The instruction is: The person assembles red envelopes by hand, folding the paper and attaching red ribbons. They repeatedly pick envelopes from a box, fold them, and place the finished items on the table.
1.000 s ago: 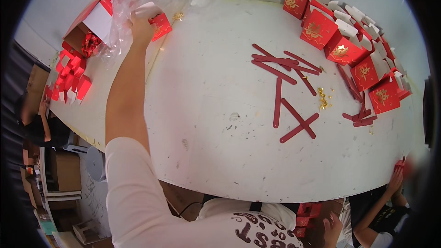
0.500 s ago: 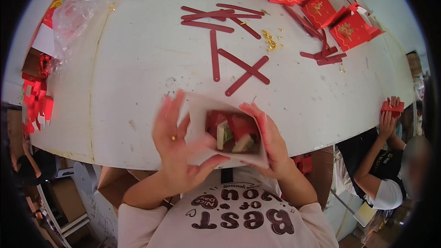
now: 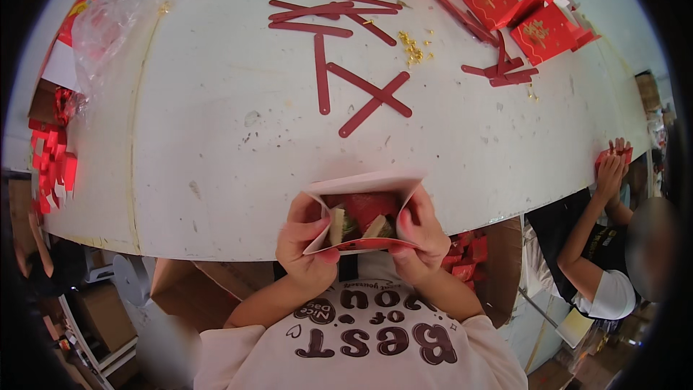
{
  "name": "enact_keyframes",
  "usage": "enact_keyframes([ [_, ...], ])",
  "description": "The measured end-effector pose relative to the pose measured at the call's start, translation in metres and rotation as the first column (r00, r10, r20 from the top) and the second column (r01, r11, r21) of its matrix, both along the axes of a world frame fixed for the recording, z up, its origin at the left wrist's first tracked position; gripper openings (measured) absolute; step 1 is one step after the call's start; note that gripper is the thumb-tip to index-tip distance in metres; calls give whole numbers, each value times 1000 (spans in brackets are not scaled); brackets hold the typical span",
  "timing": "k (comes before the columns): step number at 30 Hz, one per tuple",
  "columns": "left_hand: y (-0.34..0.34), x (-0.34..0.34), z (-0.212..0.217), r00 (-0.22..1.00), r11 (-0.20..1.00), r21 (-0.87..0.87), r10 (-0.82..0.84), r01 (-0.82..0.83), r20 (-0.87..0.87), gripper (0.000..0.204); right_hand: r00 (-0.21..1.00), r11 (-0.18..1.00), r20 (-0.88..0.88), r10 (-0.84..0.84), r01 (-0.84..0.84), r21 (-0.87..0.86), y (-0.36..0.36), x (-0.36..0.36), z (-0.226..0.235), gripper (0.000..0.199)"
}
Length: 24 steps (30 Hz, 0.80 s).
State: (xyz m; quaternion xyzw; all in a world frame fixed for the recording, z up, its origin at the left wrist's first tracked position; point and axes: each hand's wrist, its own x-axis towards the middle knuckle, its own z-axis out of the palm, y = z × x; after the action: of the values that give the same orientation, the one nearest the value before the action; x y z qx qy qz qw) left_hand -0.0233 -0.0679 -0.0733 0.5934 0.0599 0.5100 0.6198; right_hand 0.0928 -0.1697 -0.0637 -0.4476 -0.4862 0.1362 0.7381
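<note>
An open paper gift box (image 3: 364,182), white on the inside with red at its near edge, is held between my hands over the table's near edge. My left hand (image 3: 307,242) grips its left side, thumb by the opening. On the right side my right hand (image 3: 422,235) does the same, fingers curled round the wall. Inside the box lie red wrapped contents (image 3: 369,208) and two small pale-edged pieces (image 3: 339,224) whose kind I cannot make out. The box's lower outside is mostly hidden by my hands.
Dark red strips (image 3: 322,76) and gold fasteners (image 3: 411,50) lie on the white table (image 3: 216,137). Finished red boxes (image 3: 540,33) stand far right, a clear plastic bag (image 3: 108,40) far left. At the right edge a person (image 3: 595,260) handles a red box (image 3: 603,157).
My left hand, spread and blurred before, has closed on the box's left side. The box has turned and come lower, its opening now wider across. My view has shifted slightly.
</note>
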Motion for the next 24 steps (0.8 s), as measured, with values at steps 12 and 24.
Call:
enact_keyframes([
  [12,-4,5,11,975,991,115,93,-71,-202,60,992,992,-115,-59,46,-116,-9,-1,-6,77],
  [24,-1,2,15,986,996,61,-55,65,-156,43,905,996,-416,-90,92,-15,-1,-10,12,36],
])
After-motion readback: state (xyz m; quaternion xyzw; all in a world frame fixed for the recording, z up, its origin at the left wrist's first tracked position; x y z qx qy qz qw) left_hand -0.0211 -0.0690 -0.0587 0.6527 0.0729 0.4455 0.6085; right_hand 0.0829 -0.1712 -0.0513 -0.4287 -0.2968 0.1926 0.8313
